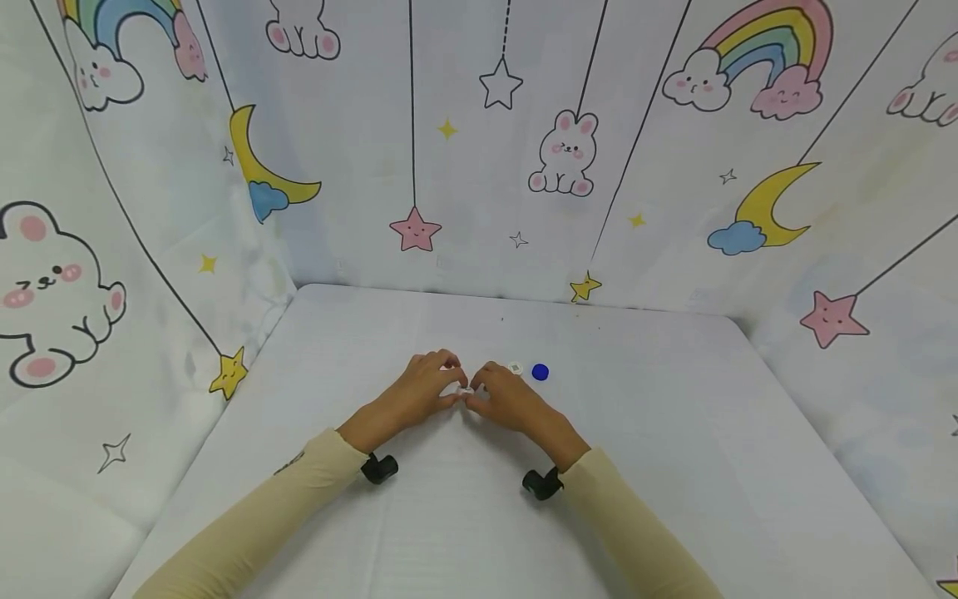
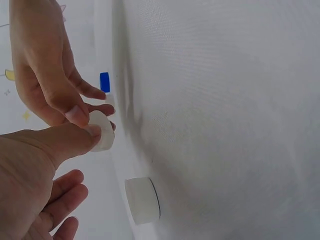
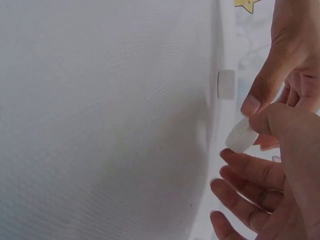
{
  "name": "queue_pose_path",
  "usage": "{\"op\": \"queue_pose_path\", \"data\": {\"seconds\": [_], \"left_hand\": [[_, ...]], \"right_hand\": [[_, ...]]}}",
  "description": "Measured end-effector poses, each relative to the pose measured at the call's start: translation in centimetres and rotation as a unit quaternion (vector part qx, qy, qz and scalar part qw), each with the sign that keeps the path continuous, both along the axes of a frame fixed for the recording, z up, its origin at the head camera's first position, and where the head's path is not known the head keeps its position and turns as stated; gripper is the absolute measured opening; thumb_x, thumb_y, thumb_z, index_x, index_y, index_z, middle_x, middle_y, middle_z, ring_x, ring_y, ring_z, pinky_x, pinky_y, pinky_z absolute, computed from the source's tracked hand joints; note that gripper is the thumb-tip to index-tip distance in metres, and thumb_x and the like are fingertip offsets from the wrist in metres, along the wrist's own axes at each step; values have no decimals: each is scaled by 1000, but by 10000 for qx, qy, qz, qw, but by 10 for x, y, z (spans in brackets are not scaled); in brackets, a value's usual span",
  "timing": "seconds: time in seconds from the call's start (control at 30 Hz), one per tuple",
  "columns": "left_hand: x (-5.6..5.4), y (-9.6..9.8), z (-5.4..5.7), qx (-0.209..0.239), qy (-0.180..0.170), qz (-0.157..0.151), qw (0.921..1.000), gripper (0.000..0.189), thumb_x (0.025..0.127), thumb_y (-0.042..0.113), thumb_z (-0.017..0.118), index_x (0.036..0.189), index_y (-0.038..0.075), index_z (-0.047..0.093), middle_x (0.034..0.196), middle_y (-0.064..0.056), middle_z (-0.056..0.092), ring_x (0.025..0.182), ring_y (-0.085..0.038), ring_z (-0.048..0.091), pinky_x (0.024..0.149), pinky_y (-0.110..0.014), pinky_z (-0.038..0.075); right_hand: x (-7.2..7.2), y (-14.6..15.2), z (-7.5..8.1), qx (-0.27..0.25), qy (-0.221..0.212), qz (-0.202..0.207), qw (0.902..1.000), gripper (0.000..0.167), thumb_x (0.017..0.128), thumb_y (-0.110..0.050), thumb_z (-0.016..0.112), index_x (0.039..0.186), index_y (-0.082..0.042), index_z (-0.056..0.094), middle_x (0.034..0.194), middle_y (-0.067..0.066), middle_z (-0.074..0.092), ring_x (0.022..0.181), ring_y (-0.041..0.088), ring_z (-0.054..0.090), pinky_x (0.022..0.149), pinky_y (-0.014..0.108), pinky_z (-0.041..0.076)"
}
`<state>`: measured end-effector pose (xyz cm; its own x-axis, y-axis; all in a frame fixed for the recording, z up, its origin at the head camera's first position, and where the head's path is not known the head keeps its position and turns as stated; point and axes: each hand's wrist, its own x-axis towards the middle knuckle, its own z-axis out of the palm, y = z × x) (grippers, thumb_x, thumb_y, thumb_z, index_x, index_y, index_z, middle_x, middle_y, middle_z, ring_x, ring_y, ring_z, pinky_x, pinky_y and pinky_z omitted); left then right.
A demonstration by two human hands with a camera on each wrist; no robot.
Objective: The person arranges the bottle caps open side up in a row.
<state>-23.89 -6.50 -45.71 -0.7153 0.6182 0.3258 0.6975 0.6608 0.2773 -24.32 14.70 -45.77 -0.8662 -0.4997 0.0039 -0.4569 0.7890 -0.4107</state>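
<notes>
A small white round disc (image 1: 466, 390), like a thick cap, is held between the two hands. My left hand (image 1: 419, 387) pinches it with the thumb pressed on its face in the left wrist view. From the other side my right hand (image 1: 512, 399) grips its edge between thumb and fingers. In the left wrist view the disc (image 2: 102, 132) is tilted up and partly covered by both thumbs. The right wrist view shows the disc (image 3: 241, 136) edge-on, above the table, with the other right fingers spread loosely below it.
Just beyond the right hand, a blue cap (image 1: 540, 372) and a white round piece (image 1: 516, 368) lie on the white table (image 1: 464, 516). A white cylinder (image 2: 142, 200) stands near the left hand, hidden in the head view. Patterned cloth (image 1: 359, 125) encloses the back and sides.
</notes>
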Motion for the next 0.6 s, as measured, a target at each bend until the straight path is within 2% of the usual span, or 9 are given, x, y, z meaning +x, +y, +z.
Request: {"op": "queue_pose_path", "data": {"seconds": [0.33, 0.47, 0.6], "left_hand": [[-2, 2, -2, 93, 162, -53, 9998, 9, 97, 20, 79, 105, 18, 78, 126, -8, 65, 116, -29, 63, 105, -54, 44], [-3, 2, -4, 189, 248, -38, 9995, 7, 97, 21, 79, 103, 16, 78, 124, -8, 66, 113, -28, 64, 101, -53, 46], [-4, 3, -5, 171, -7, 167, 9997, 9, 98, 23, 78, 103, 15, 78, 123, -7, 65, 113, -28, 65, 101, -55, 46]], "right_hand": [[0, 3, -1, -67, -61, -33, 10000, 33, 106, -35, 64, 111, -6, 77, 128, 10, 67, 119, 26, 65, 106, 44, 53], [1, 3, -1, -67, -27, -38, 10000, 33, 107, -35, 62, 111, -7, 77, 128, 10, 67, 119, 26, 65, 105, 44, 53], [1, 4, -2, -55, 77, -125, 9999, 33, 107, -35, 60, 118, -9, 76, 129, 9, 67, 119, 25, 65, 105, 43, 54]]}}
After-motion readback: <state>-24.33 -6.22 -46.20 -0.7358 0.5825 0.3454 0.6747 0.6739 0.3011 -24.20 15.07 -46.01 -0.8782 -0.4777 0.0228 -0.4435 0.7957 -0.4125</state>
